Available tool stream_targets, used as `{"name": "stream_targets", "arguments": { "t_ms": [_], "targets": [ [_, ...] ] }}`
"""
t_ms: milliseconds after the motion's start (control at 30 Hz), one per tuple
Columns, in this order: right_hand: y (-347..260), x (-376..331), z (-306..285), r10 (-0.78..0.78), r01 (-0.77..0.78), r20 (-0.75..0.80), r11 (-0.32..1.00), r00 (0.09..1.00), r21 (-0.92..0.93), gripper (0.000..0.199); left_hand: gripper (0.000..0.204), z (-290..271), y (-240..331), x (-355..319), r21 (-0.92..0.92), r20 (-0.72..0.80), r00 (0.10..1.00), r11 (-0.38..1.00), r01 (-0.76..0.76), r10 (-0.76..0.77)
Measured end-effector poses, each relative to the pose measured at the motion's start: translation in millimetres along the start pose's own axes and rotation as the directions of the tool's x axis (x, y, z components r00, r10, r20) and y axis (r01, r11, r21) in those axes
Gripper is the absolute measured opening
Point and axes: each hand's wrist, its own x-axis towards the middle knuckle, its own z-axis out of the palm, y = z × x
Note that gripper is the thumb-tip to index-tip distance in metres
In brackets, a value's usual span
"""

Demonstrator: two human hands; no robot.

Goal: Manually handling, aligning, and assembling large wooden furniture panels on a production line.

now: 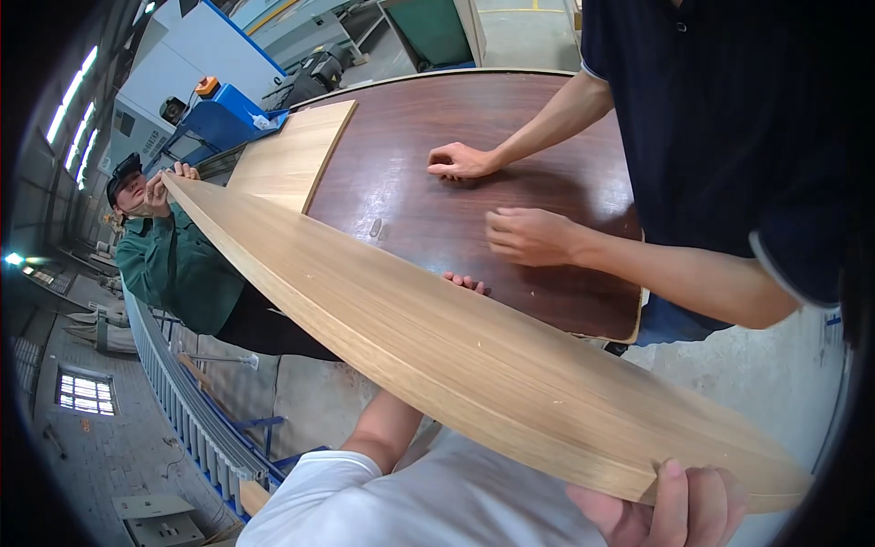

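A long, light wood board [437, 337] runs slantwise across the view, from the upper left down to the lower right. My right hand [688, 501] grips its near edge close to the lower right end, fingers curled over the face. Beneath the middle of the board passes my left forearm; the fingertips of my left hand [467, 283] come out at the far edge, while the palm is hidden under the wood. At the far left end, a person in a green shirt and dark cap [178, 264] holds the board with both hands.
Beyond the board stands a dark brown, glossy table [410, 137] with another light wood panel [292, 150] on its left part. A co-worker in a dark shirt [720, 137] rests one hand on the tabletop, the other above it. A roller conveyor [173, 383] runs along the left.
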Motion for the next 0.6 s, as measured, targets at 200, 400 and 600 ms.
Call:
{"name": "stream_targets", "arguments": {
  "t_ms": [200,400,600],
  "targets": [
    [4.7,-1.7,3.7,-0.092,0.093,-0.041,0.996,0.995,0.019,0.052,0.033,-49.3,0.9,19.7,-0.399,-0.426,0.903,0.907,-0.136,-0.051],
    [8.9,-6.6,-4.6,-0.102,0.096,0.110,0.994,0.989,0.061,0.047,0.038,-50.2,2.1,25.6,-0.049,0.300,0.954,0.998,0.047,-0.031],
    [10.7,-12.3,3.6,-0.098,0.086,0.100,0.989,0.990,0.116,0.049,0.040,-9.0,12.8,12.2,-0.042,0.368,0.929,0.999,-0.020,0.034]
  ]
}}
